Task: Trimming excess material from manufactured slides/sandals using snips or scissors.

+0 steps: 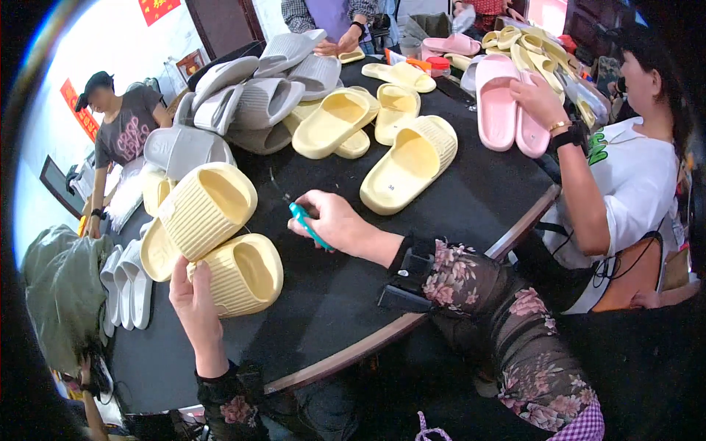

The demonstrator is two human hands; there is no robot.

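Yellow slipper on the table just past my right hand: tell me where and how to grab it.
Likely best by the strap, thumb on top, fingers in its opening, from the near left: the slipper lies sole-down and that opening faces that way. Your right hand holds a teal tool, so free it first.

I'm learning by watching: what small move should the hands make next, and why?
Probably bring the teal-handled tool to the yellow slippers: the left hand already holds them, while the right hand grips the tool apart from them.
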